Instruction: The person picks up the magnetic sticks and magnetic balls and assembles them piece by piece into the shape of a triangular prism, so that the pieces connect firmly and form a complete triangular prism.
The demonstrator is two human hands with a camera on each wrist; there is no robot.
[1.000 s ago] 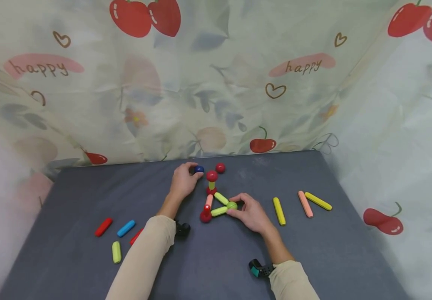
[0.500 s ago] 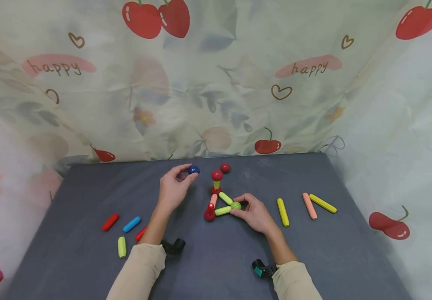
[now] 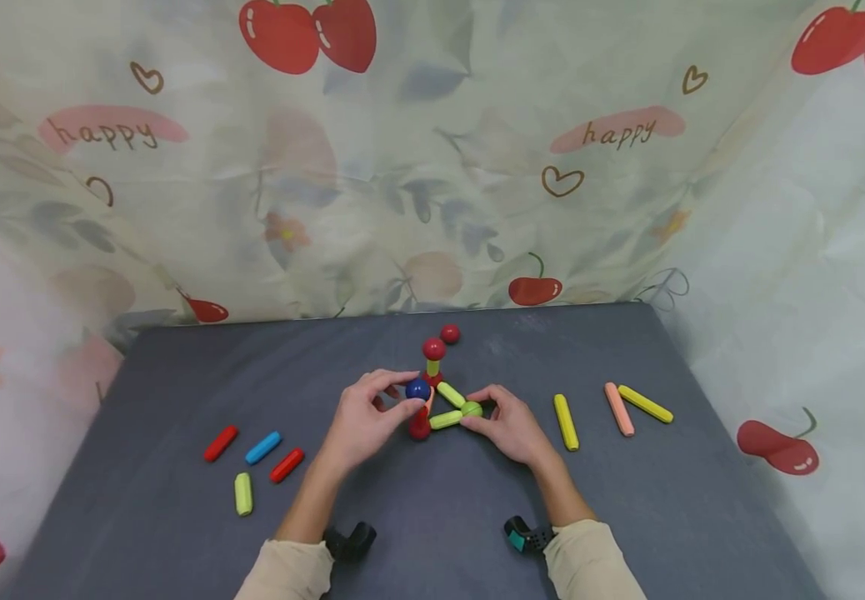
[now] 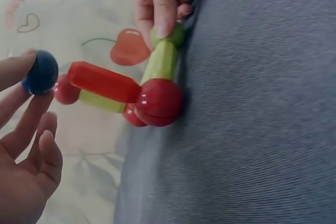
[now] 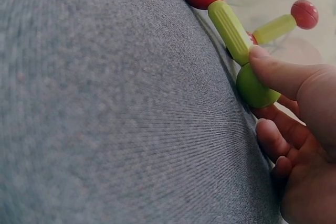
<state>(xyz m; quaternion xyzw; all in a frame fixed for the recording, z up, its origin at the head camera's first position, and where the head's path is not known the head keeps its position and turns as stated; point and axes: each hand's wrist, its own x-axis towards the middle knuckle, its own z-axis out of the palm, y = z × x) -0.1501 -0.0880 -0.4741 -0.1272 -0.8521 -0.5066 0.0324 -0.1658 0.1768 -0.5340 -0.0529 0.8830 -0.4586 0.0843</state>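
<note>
My left hand [image 3: 363,421] pinches a dark blue ball [image 3: 417,389] between thumb and fingers. In the left wrist view the ball [image 4: 43,73] is close to the free end of an upright red rod [image 4: 102,81], which rises from a red ball [image 4: 160,101]. My right hand [image 3: 511,427] pinches the green ball [image 3: 472,409] at the right corner of a small triangle of rods and balls on the table. Two yellow-green rods [image 3: 446,420] meet at that ball. At the back corner a short yellow-green post [image 5: 275,29] carries another red ball [image 3: 434,348].
A loose red ball [image 3: 450,334] lies behind the structure. To the left lie two red rods [image 3: 220,443], a blue rod [image 3: 263,447] and a yellow-green rod [image 3: 243,494]. Two yellow rods [image 3: 566,422] and a pink rod [image 3: 619,409] lie right. A patterned cloth [image 3: 402,208] hangs behind the table.
My left hand has brought the blue ball from the back of the table, first left, then forward and right, over the structure's front-left corner. My right hand keeps its hold on the green ball.
</note>
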